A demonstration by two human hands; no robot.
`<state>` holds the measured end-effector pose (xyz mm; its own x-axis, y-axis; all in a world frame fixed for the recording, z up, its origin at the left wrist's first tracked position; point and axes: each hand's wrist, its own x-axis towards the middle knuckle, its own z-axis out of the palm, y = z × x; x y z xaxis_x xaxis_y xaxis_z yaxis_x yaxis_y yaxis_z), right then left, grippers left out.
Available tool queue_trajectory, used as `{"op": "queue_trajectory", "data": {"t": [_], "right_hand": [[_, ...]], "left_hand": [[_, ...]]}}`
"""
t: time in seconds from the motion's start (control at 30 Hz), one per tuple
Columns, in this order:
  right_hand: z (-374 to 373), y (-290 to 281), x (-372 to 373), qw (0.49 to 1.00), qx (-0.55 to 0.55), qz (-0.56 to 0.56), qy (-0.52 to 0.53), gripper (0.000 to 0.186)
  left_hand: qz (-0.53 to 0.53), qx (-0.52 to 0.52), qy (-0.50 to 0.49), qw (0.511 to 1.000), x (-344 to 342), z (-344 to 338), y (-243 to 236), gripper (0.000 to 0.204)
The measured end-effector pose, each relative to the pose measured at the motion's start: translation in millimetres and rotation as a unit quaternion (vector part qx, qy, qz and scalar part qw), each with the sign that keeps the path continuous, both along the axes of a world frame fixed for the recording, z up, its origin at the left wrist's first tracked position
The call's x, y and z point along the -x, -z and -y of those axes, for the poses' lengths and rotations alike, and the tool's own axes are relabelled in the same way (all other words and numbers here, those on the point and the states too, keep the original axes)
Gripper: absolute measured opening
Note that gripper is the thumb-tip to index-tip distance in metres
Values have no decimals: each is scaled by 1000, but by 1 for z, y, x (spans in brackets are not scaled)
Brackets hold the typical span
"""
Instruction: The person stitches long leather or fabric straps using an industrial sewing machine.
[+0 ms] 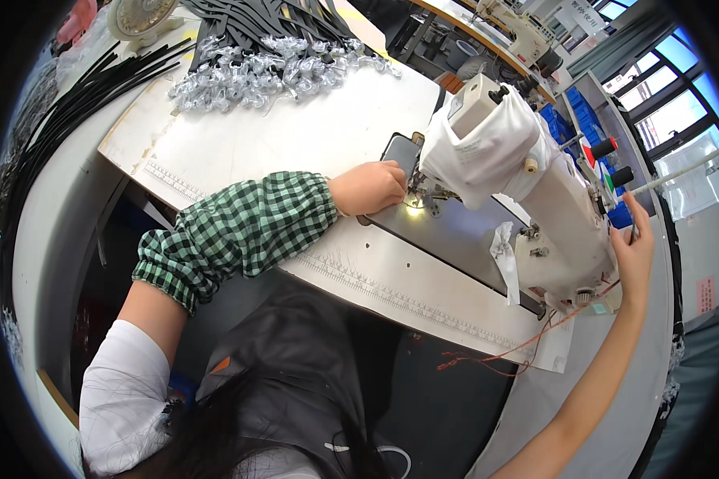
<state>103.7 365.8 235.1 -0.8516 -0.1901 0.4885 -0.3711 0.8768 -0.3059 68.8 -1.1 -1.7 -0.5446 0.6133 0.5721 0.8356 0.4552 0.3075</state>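
A white industrial sewing machine [563, 199] stands on the table at right, a white cloth [479, 140] draped over its head. Beside the lit needle area, my left hand [371, 188] rests on the machine bed [455, 227], its fingers curled and pressed together. Whatever they pinch is hidden under them. A green-and-black checked sleeve cover [248, 227] wraps my left forearm. At the machine's right end, my bare right arm reaches up, and my right hand [636, 251] curves round the handwheel end; the wheel itself is mostly hidden.
Clear plastic-wrapped pieces [272, 76] with black straps lie heaped at the back of the white table [295, 128]. More black strips [80, 112] hang at left. Thread spools [603, 149] stand behind the machine. Orange threads [495, 361] trail over the front edge. Blue bins [583, 112] are farther back.
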Motion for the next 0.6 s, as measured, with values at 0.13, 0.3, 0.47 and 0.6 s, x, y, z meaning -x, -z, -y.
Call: {"op": "queue_trajectory", "data": {"t": [0.13,0.3,0.47,0.6], "right_hand": [[-53,20,-3,984,13,-162,78,38],[-109,43,15,890,126,-321,299,30],[-322,45,19,834,-93,-139,526,39],[-360,77,16,880,-155,-104,437,44]], "left_hand": [[34,-8,-63,997,15,-3,5,10],[-14,-27,-81,996,53,5,17,19],[56,44,15,997,72,-15,4,21],[22,29,13,999,74,-11,11,16]]}}
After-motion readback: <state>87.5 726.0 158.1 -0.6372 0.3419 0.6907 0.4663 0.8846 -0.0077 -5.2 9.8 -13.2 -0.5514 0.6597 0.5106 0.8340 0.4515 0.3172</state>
